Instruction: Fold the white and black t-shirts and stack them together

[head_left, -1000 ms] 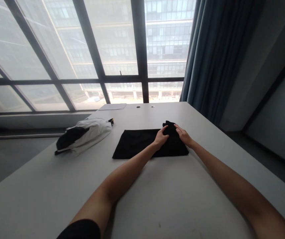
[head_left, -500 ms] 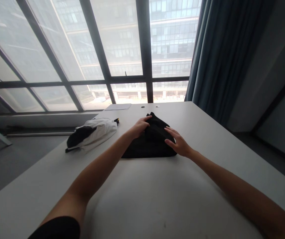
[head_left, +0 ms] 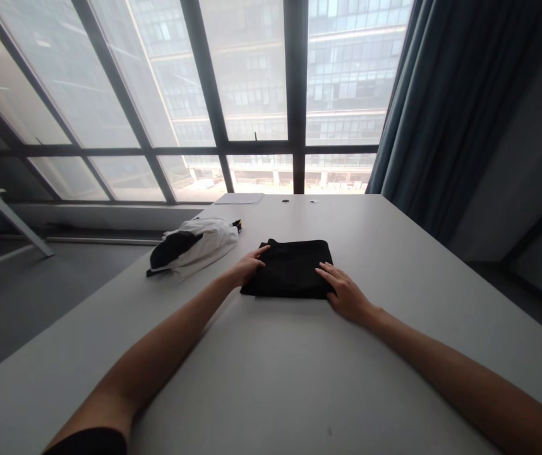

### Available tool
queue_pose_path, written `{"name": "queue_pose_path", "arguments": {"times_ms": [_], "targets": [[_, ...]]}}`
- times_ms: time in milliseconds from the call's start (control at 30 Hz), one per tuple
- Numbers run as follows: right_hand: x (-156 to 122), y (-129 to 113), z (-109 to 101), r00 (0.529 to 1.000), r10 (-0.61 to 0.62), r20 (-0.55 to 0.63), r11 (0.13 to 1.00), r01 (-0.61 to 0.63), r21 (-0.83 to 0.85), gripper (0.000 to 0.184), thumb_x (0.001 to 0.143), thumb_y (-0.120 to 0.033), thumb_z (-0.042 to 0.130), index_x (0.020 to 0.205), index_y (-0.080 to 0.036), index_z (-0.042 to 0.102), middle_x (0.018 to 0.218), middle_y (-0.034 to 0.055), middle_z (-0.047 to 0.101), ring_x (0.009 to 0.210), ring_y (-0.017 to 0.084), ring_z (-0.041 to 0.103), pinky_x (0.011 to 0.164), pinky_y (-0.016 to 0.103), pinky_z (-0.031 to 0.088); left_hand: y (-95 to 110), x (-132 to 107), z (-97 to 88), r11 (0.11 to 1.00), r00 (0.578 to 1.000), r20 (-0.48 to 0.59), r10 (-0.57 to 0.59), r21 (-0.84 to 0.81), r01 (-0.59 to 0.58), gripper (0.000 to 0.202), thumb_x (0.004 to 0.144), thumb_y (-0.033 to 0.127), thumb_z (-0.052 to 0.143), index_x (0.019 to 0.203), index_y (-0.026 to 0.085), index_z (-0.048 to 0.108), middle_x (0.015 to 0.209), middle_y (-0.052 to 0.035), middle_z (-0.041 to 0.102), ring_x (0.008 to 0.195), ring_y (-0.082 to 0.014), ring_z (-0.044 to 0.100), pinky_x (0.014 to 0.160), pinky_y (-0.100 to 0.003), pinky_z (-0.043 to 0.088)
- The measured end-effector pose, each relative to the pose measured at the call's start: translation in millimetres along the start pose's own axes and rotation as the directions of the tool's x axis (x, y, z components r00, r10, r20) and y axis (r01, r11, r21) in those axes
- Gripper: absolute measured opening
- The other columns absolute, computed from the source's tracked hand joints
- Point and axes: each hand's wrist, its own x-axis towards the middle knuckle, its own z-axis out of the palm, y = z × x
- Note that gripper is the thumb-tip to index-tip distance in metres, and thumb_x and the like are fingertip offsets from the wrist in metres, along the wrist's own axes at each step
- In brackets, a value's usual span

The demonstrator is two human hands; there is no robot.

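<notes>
A black cloth (head_left: 291,268) lies folded into a small rectangle on the white table (head_left: 299,379). My left hand (head_left: 247,266) rests flat on its left edge, fingers stretched out. My right hand (head_left: 344,292) lies flat on its near right corner with the fingers spread. Neither hand grips anything.
A crumpled white and black garment (head_left: 193,244) lies on the table to the left of the cloth. A sheet of paper (head_left: 240,198) sits at the far edge by the window. A dark curtain (head_left: 441,107) hangs at the right.
The long black cloth was folded over from the right to the left into a compact rectangle. Both hands now lie flat on its edges.
</notes>
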Motion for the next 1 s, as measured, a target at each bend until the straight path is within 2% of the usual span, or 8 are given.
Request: {"name": "queue_pose_path", "arguments": {"times_ms": [100, 233, 367, 433, 500, 633, 833, 1000], "targets": [[-0.6, -0.3, 1.5, 1.0, 0.001, -0.008, 1.0, -0.001, -0.003, 0.079, 0.075, -0.002, 0.05, 0.15, -0.024, 0.048, 0.158, 0.0073, 0.043, 0.147, 0.027, 0.035, 0.122, 0.052, 0.031, 4.1, 5.2, -6.2, 0.999, 0.997, 0.067, -0.031, 0.01, 0.03, 0.069, 0.077, 0.004, 0.065, 0.143, 0.023, 0.057, 0.103, -0.0064, 0.071, 0.056, -0.0081, 0.061, 0.048, -0.017, 0.047], [-1.2, -1.9, 2.3, 0.999, -0.048, -0.001, 0.997, 0.048, -0.056, 0.071, 0.077, -0.003, 0.054, 0.146, -0.023, 0.054, 0.155, 0.0082, 0.046, 0.146, 0.029, 0.038, 0.12, 0.054, 0.034, 12.2, 15.7, -23.1, 0.999, 0.991, 0.131, -0.013, 0.037, 0.008, 0.072, 0.072, 0.0, 0.065, 0.141, 0.023, 0.06, 0.104, -0.0057, 0.07, 0.06, -0.0088, 0.063, 0.049, -0.017, 0.047], [-2.2, -5.9, 2.9, 0.997, -0.078, 0.019, 0.991, 0.08, -0.104, 0.066, 0.08, -0.006, 0.055, 0.144, -0.02, 0.055, 0.154, 0.0107, 0.048, 0.144, 0.029, 0.04, 0.119, 0.053, 0.036, 2.6, 20.9, -38.9, 0.989, 0.988, 0.121, -0.092, 0.13, 0.076, 0.07, 0.076, 0.004, 0.067, 0.142, 0.023, 0.058, 0.101, -0.0051, 0.071, 0.066, -0.0102, 0.065, 0.053, -0.016, 0.048], [-2.5, -7.6, 3.1, 0.996, -0.08, 0.03, 0.989, 0.083, -0.122, 0.066, 0.08, -0.006, 0.056, 0.145, -0.02, 0.055, 0.154, 0.0109, 0.047, 0.144, 0.029, 0.039, 0.119, 0.053, 0.036, -3.7, 22.5, -42.9, 0.979, 0.984, 0.127, -0.126, 0.175, 0.103, 0.069, 0.079, 0.011, 0.071, 0.145, 0.025, 0.055, 0.106, -0.0058, 0.071, 0.074, -0.012, 0.067, 0.057, -0.017, 0.05], [-2.4, -8.5, 3.0, 0.996, -0.079, 0.041, 0.987, 0.084, -0.138, 0.066, 0.08, -0.006, 0.055, 0.145, -0.02, 0.054, 0.154, 0.0112, 0.047, 0.145, 0.03, 0.038, 0.119, 0.054, 0.036, -6.3, 24.6, -44.8, 0.979, 0.98, 0.171, -0.105, 0.19, 0.072, 0.074, 0.078, 0.014, 0.077, 0.147, 0.027, 0.053, 0.123, -0.0073, 0.068, 0.088, -0.0155, 0.069, 0.064, -0.019, 0.054], [-2.1, -9.4, 2.3, 0.993, -0.092, 0.067, 0.983, 0.102, -0.154, 0.065, 0.083, -0.006, 0.053, 0.146, -0.018, 0.052, 0.155, 0.0125, 0.047, 0.146, 0.029, 0.036, 0.119, 0.053, 0.035, -3.4, 29.4, -48.7, 0.987, 0.975, 0.222, -0.002, 0.16, -0.034, 0.082, 0.07, 0.009, 0.081, 0.144, 0.029, 0.055, 0.148, -0.0072, 0.053, 0.104, -0.0205, 0.069, 0.075, -0.023, 0.058], [-0.8, -11.6, 0.7, 0.988, -0.115, 0.099, 0.979, 0.13, -0.156, 0.064, 0.085, -0.006, 0.051, 0.148, -0.019, 0.05, 0.155, 0.0106, 0.046, 0.147, 0.028, 0.036, 0.12, 0.051, 0.035, -10.2, 33.6, -55.7, 0.98, 0.974, 0.224, -0.03, 0.2, -0.016, 0.088, 0.068, 0.009, 0.081, 0.149, 0.027, 0.05, 0.148, -0.0098, 0.053, 0.115, -0.0266, 0.066, 0.083, -0.029, 0.059], [-0.8, -10.1, 0.5, 0.984, -0.123, 0.129, 0.972, 0.145, -0.184, 0.062, 0.087, -0.007, 0.049, 0.148, -0.019, 0.05, 0.156, 0.0103, 0.046, 0.148, 0.028, 0.034, 0.121, 0.052, 0.033, -14.1, 36.3, -53.1, 0.932, 0.966, 0.228, 0.125, 0.307, -0.193, 0.088, 0.068, 0.012, 0.079, 0.149, 0.027, 0.05, 0.157, -0.0074, 0.043, 0.136, -0.0298, 0.05, 0.102, -0.033, 0.052]]}}
